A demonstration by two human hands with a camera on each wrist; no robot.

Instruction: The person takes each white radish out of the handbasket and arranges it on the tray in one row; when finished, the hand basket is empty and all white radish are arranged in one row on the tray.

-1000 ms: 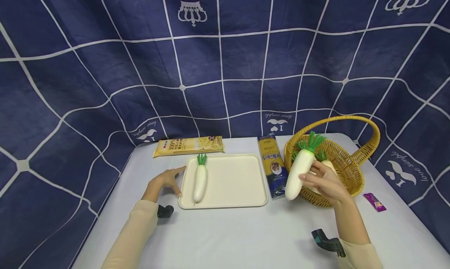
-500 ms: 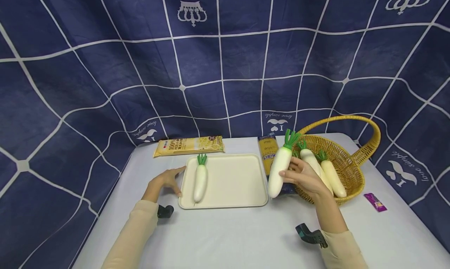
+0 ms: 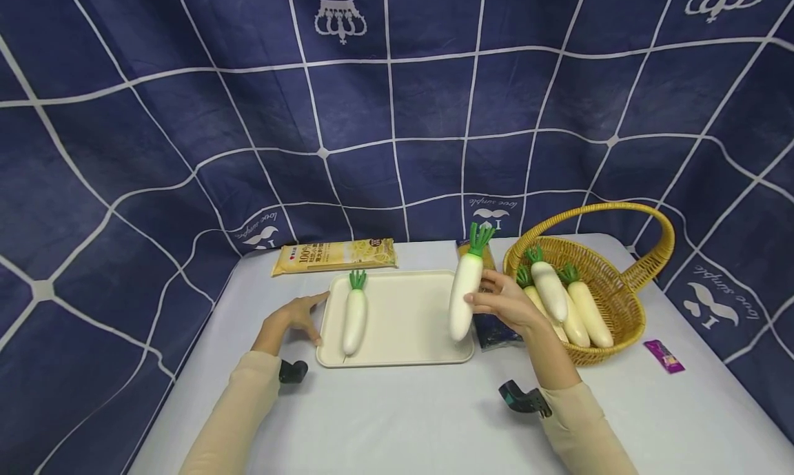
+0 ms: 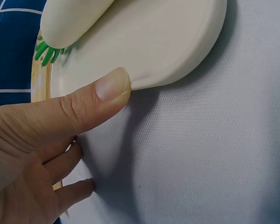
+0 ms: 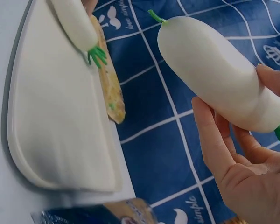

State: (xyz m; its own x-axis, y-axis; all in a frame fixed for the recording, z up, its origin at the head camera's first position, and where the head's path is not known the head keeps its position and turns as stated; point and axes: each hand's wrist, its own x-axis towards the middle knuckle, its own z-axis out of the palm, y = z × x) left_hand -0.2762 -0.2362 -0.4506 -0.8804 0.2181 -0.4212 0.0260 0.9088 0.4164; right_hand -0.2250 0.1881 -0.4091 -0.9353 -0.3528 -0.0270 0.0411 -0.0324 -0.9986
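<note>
My right hand [image 3: 505, 301] grips a white radish [image 3: 465, 292] with green leaves, held tilted above the right end of the cream tray [image 3: 409, 316]. In the right wrist view, the thumb and fingers close around the held radish [image 5: 214, 70], and a gap separates it from the tray. Another white radish [image 3: 354, 320] lies lengthwise on the tray's left side. My left hand [image 3: 294, 320] rests at the tray's left edge with fingers spread. The left wrist view has its thumb [image 4: 113, 86] touching the tray's rim [image 4: 177, 77], while the other fingers sit beside it.
A wicker basket [image 3: 626, 309] with a tall handle holds several white radishes at the right. Between it and the tray lies a blue pasta packet [image 3: 496, 334], partly hidden by my hand. A yellow packet [image 3: 335, 256] lies behind the tray, a purple sachet [image 3: 664, 356] right of the basket.
My right hand has carried the radish leftward from over the basket to over the tray's right end, uncovering the radishes in the basket. My left hand has stayed in place.
</note>
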